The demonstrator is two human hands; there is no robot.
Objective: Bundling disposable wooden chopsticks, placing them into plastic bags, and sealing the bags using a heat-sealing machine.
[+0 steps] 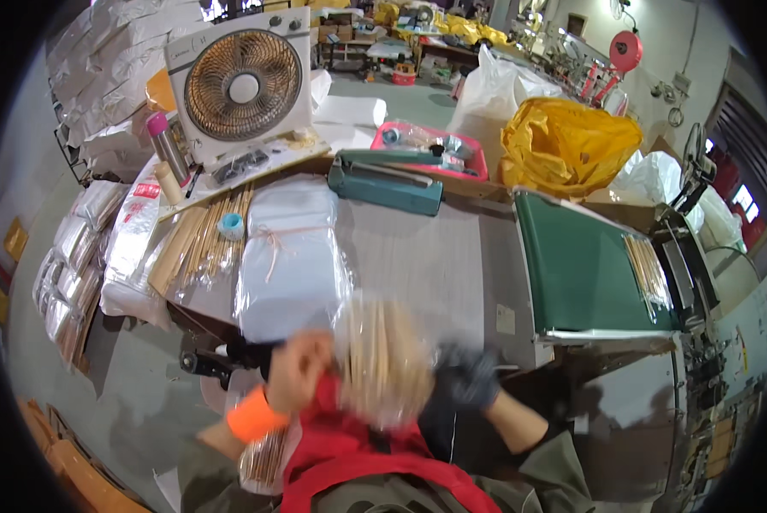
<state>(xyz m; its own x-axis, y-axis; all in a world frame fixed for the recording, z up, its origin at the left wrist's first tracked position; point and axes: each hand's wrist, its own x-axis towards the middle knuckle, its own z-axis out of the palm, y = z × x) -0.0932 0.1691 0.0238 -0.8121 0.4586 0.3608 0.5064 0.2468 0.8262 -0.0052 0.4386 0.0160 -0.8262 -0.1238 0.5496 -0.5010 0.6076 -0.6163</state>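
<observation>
A clear plastic bag of thin wooden sticks (382, 359), smeared by motion, hangs in front of my red apron, between my hands. My left hand (298, 372), bare with an orange band at the wrist, has its fingers curled in at the bag's left edge. At the bag's right side is my right hand (469, 378) in a dark glove; its fingers are too blurred to make out. Just beyond my left hand lies a stack of clear plastic bags (287, 269) tied with pink string. Another bag of sticks (263, 462) shows below my left forearm.
Loose wooden sticks (199, 244) and a roll of blue tape (230, 227) lie left of the stack. A teal sealing machine (383, 184) stands at the table's back. To the right is a green conveyor belt (576, 265) carrying bagged sticks (648, 274). A fan (245, 87) stands back left.
</observation>
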